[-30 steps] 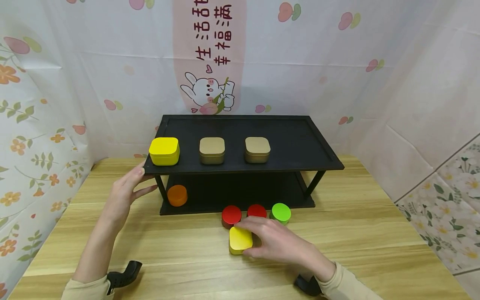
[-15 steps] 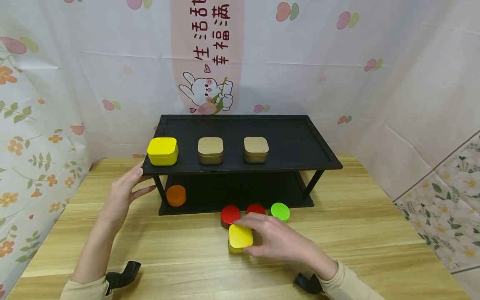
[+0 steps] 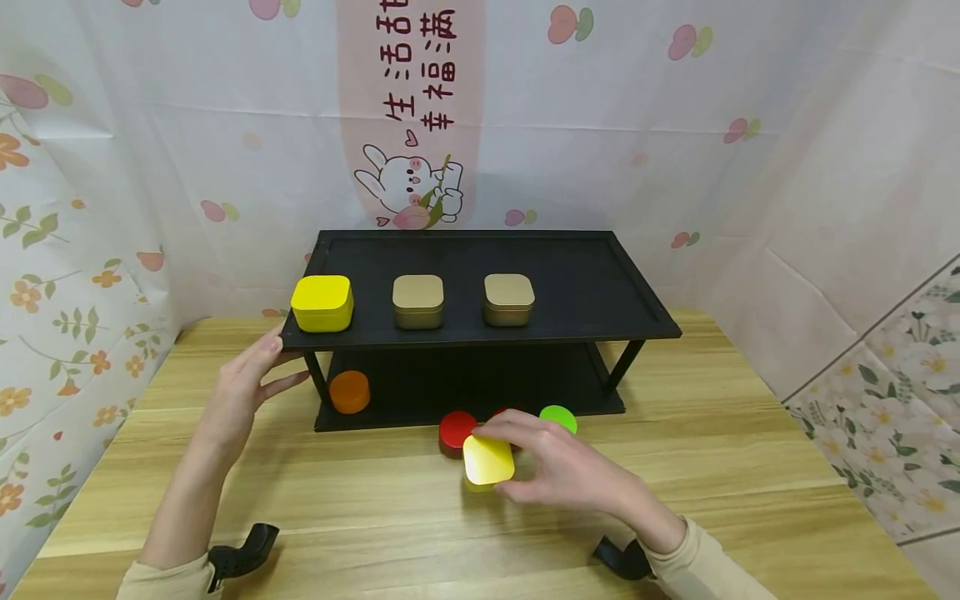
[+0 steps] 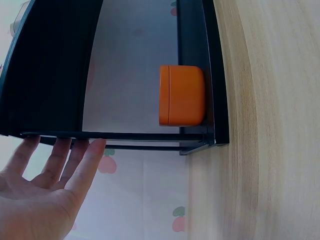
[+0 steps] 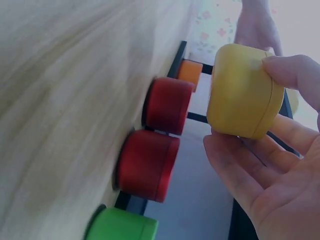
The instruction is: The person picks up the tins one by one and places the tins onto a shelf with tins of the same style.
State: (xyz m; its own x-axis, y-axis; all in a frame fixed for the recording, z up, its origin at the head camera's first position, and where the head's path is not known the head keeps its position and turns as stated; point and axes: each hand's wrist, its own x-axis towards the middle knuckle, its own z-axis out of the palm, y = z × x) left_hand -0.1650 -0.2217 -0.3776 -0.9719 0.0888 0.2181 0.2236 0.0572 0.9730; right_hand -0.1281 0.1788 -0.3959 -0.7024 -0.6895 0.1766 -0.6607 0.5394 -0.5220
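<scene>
In the head view my right hand (image 3: 562, 462) pinches a yellow square tin (image 3: 489, 460) between thumb and fingers. The right wrist view shows this yellow tin (image 5: 245, 92) tilted and raised off the table, beside two red round tins (image 5: 167, 106). My left hand (image 3: 243, 387) rests at the left end of a black two-tier shelf (image 3: 577, 283). Seen from the left wrist, the extended fingers of the left hand (image 4: 47, 195) touch the shelf's side edge.
On the top tier stand a larger yellow tin (image 3: 322, 304) and two gold tins (image 3: 418, 302). An orange round tin (image 3: 349, 392) sits at the lower tier's left. A green round tin (image 3: 558, 418) stands right of the red ones, before the shelf. Patterned cloth (image 3: 570, 158) hangs behind.
My right hand has lifted the small yellow tin off the table and tilted it, moving slightly up and right. The left hand stays on the shelf edge.
</scene>
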